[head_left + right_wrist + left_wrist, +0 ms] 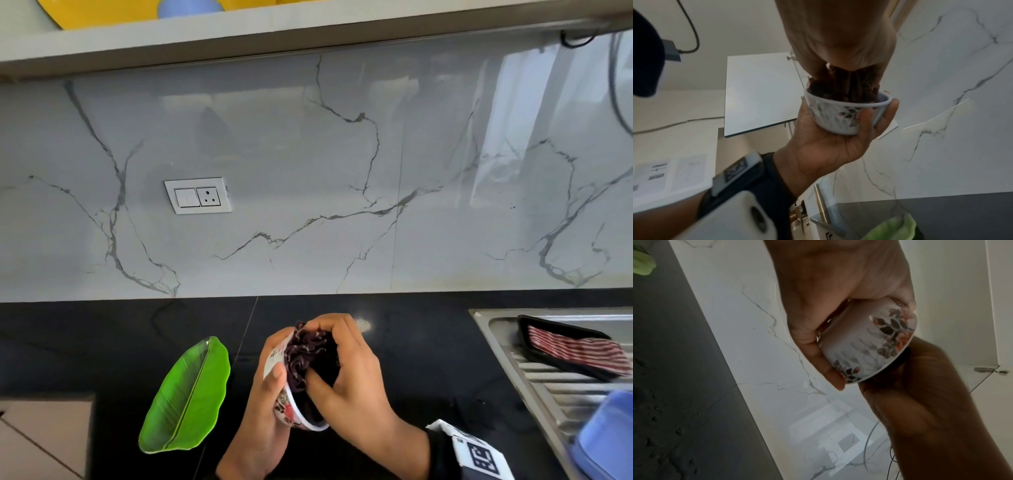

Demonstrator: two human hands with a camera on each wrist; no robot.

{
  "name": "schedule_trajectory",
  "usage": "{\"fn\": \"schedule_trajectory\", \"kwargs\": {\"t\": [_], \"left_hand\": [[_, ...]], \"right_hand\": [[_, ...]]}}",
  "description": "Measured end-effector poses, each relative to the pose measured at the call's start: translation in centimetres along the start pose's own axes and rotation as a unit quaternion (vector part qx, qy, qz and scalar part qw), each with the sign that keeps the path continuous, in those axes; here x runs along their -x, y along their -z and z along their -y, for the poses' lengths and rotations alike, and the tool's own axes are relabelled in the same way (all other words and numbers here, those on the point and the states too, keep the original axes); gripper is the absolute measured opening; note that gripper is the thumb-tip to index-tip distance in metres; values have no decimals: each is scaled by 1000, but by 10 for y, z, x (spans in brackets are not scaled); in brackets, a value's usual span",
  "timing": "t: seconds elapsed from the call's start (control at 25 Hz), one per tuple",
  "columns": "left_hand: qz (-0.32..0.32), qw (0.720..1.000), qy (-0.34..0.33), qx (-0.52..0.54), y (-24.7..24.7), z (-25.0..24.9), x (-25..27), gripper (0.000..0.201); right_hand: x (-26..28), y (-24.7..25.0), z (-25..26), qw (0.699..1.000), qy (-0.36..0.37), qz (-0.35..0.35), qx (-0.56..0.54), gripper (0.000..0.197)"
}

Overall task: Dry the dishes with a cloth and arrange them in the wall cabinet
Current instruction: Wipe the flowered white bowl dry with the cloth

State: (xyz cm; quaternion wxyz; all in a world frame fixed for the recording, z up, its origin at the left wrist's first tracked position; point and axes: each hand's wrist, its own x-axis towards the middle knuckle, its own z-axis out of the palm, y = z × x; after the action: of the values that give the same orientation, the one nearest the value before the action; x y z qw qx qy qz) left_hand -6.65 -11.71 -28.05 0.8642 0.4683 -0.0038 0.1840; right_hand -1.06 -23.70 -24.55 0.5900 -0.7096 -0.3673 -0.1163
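Observation:
My left hand (272, 383) grips a small white bowl with a flower pattern (289, 409) above the black counter, tilted so its mouth faces right. A bunched dark purple cloth (308, 356) is stuffed inside it, gripped and pressed in by the fingers of my right hand (337, 363). In the left wrist view the left hand (818, 345) wraps the bowl (869, 340) from its base, with the right hand (931, 402) at the rim. In the right wrist view the right hand (842, 48) pinches the cloth (844, 89) down into the bowl (838, 116), which the left hand (828, 146) cups.
A green leaf-shaped plate (186, 394) lies on the counter (428, 359) left of my hands. At right, a steel sink drainboard (548, 383) holds a black tray with a red striped cloth (579, 351) and a blue dish (606, 435). On the cabinet shelf (308, 24) above stand a yellow plate (102, 13) and a blue dish (188, 8).

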Motion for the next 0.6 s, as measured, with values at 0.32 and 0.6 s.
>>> {"fn": "schedule_trajectory", "kwargs": {"t": [0.32, 0.6], "left_hand": [[5, 993, 94, 66, -4, -11, 9, 75], [24, 983, 120, 137, 15, -21, 8, 64]], "right_hand": [[-1, 13, 14, 942, 45, 204, -262, 32], [-3, 27, -11, 888, 337, 312, 31, 27]]}}
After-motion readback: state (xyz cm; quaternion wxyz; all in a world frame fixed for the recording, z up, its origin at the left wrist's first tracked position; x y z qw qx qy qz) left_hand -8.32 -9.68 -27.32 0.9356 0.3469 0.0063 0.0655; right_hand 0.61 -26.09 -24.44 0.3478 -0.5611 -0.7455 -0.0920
